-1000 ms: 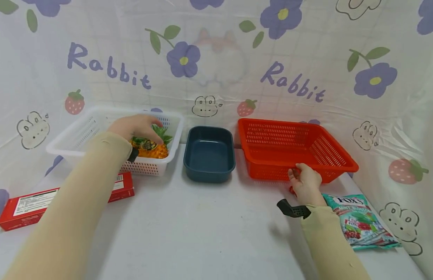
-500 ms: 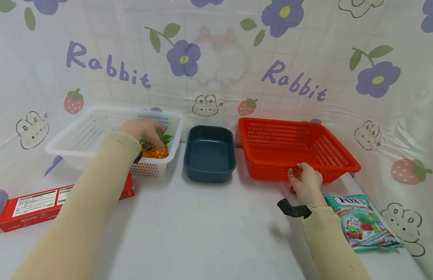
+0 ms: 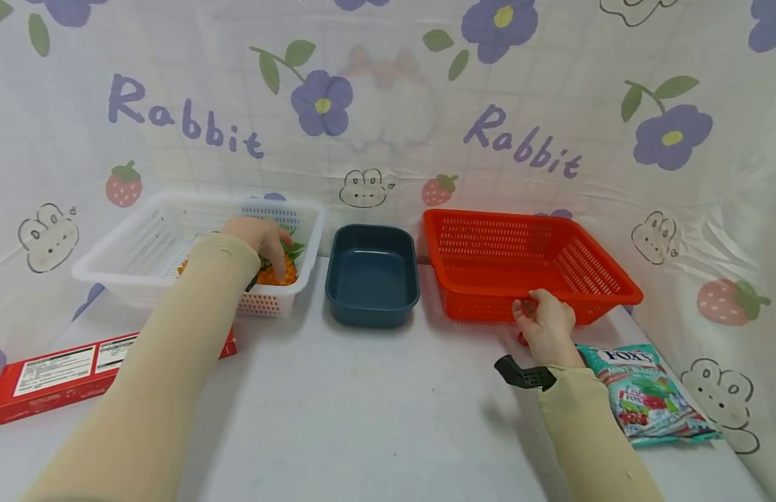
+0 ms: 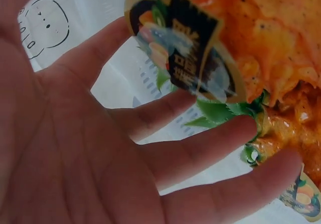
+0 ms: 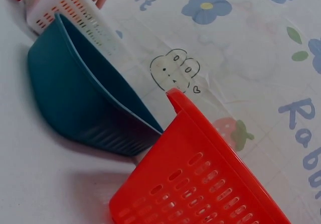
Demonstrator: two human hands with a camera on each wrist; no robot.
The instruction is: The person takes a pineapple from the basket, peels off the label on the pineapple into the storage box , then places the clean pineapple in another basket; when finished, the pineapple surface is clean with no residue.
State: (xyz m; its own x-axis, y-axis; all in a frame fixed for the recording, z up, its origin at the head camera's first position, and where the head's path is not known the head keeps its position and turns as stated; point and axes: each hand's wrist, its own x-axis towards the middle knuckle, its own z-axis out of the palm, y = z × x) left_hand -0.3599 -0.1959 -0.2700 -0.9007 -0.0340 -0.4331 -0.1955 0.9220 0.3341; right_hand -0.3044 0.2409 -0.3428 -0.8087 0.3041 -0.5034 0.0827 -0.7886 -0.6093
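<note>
Where head fails, left palm shows.

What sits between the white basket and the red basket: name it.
A blue tub stands between the white basket and red basket in the head view.

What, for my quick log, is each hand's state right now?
Left hand: open, at the orange packaging.
Right hand: cannot tell whether it grips the red basket.
</note>
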